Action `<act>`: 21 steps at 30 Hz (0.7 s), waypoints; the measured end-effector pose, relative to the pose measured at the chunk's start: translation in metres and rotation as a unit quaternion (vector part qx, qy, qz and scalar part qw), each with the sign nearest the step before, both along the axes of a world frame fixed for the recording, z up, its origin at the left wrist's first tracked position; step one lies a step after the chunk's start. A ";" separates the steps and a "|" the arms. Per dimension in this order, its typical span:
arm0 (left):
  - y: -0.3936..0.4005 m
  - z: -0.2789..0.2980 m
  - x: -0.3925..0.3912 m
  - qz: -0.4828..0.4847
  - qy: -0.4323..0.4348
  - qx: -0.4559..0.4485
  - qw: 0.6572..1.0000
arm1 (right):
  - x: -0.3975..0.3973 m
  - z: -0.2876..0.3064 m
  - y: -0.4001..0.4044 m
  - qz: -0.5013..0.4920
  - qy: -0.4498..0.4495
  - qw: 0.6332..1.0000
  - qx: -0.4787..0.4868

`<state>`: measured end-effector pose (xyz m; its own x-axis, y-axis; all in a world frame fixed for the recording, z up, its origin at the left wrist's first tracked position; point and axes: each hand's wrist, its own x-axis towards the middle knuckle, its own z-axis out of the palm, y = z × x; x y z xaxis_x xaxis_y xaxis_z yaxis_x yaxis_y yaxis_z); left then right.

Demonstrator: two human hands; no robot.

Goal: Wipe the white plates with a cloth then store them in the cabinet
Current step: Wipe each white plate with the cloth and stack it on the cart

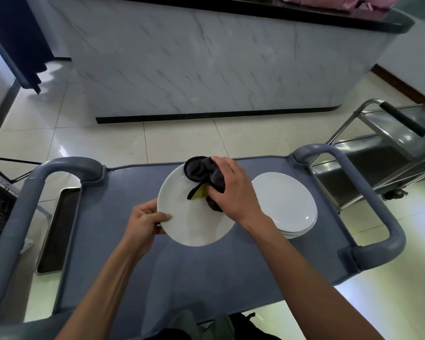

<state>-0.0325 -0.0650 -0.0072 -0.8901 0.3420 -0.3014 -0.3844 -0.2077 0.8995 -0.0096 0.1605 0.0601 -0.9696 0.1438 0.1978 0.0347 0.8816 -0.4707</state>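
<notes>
The left hand (146,223) pinches the white plate (194,217) at its rim, steadying it over the grey cart (123,241) so the right hand (233,190), gripping the dark cloth (203,173), can rub its face; the plate stack (287,204) waits just beside

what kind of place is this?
Probably a restaurant or hotel service area: a grey service cart carrying a stack of plates, a steel trolley beside it, and a marble-fronted counter on a tiled floor.
</notes>
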 end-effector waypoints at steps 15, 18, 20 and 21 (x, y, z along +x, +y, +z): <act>0.001 -0.003 -0.003 -0.018 0.027 -0.041 0.999 | 0.000 -0.002 0.028 0.022 -0.024 0.995 -0.094; 0.005 -0.001 -0.002 -0.018 0.034 -0.053 0.998 | 0.001 -0.003 0.036 0.018 -0.027 0.994 -0.106; 0.010 0.001 -0.001 -0.012 0.040 -0.061 0.997 | 0.002 -0.004 0.041 0.012 -0.022 0.991 -0.128; 0.013 0.003 0.000 -0.010 0.044 -0.065 0.997 | 0.002 -0.004 0.044 0.010 -0.020 0.989 -0.147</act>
